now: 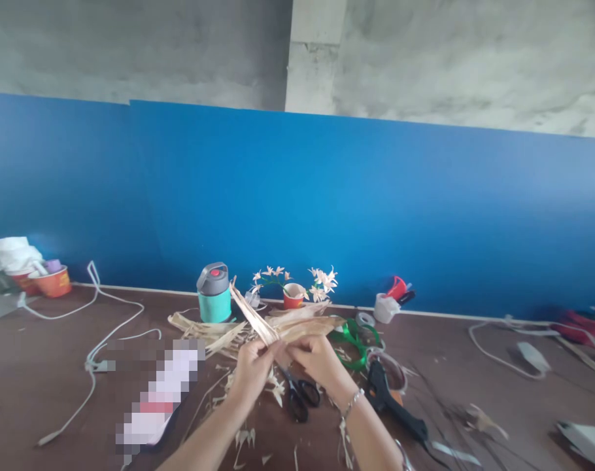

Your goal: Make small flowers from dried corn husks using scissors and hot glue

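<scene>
My left hand [254, 366] and my right hand [314, 358] meet over the middle of the table, fingers closed on a pale dried husk [255, 316]. The strip rises from between them, slanting up to the left. More dried husks [307, 320] spread behind my hands, and another bunch [206, 332] lies to the left. Just below my hands are black-handled scissors [297, 399], their blades partly hidden. Small pale husk flowers and scraps [276, 387] lie about them. At the back, a red paper cup [293, 297] stands between sprays of pale flowers [323, 282].
A teal flask [214, 294] stands back left. A black glue gun [393, 402] and green ribbon rolls [354, 343] are on the right. White cables [99, 333] and a pixelated phone-like object [160, 396] lie left. A blue partition [297, 196] borders the table's back.
</scene>
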{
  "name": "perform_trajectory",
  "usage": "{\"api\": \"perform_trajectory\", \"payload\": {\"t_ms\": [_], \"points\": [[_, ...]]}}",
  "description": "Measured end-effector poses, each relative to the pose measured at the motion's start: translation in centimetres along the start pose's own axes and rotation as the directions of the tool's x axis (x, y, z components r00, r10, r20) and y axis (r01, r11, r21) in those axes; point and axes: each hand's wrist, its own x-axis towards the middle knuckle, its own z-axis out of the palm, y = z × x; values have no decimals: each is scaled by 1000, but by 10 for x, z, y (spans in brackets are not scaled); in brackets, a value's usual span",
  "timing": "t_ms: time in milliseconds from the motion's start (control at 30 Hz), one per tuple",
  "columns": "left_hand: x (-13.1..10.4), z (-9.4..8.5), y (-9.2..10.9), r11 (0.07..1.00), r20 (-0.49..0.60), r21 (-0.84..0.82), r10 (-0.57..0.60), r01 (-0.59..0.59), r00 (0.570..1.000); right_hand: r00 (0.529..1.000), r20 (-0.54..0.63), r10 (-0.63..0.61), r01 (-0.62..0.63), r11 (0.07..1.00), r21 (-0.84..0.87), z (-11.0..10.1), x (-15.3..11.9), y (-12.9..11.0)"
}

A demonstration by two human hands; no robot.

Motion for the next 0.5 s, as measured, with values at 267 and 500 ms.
{"api": "perform_trajectory", "payload": {"t_ms": [267,500], "points": [[9,-11,-4,973,-141,-169,-184,159,973,952,186,244,-26,668,-743,4,-17,-9],[8,-6,0,907,-168,-382,-255,175,952,949,154,273,-62,646,-761,18,-13,-4]]}}
